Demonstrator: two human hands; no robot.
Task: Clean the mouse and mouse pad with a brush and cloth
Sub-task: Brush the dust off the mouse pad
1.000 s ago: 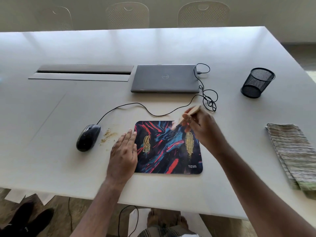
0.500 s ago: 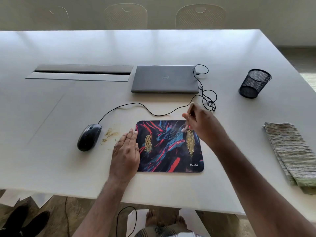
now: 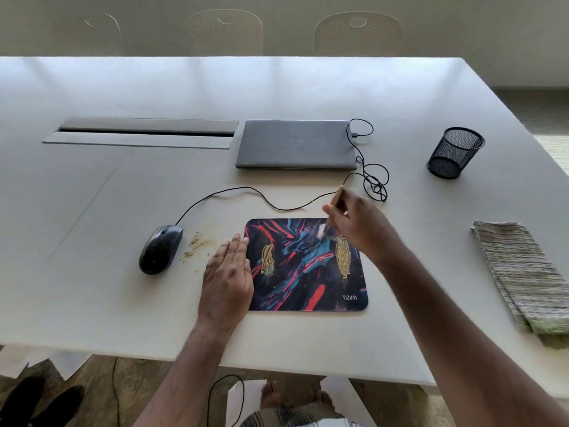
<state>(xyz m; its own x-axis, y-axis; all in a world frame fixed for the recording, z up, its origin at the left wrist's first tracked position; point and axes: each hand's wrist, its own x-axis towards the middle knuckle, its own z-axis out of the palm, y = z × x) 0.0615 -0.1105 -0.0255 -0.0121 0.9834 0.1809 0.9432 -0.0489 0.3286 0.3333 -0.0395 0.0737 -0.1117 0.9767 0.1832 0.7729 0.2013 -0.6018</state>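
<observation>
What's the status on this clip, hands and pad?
Right hand grips brush, bristles on pad. Left hand flat on pad's left edge. Crumbs beside mouse; cloth unused. Nothing in the way.

Right hand point(image 3: 358, 224) brushes mouse pad point(image 3: 308, 272); left hand point(image 3: 228, 278) flat beside.

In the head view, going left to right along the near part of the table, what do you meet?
mouse → crumbs → left hand → mouse pad → folded cloth
</observation>
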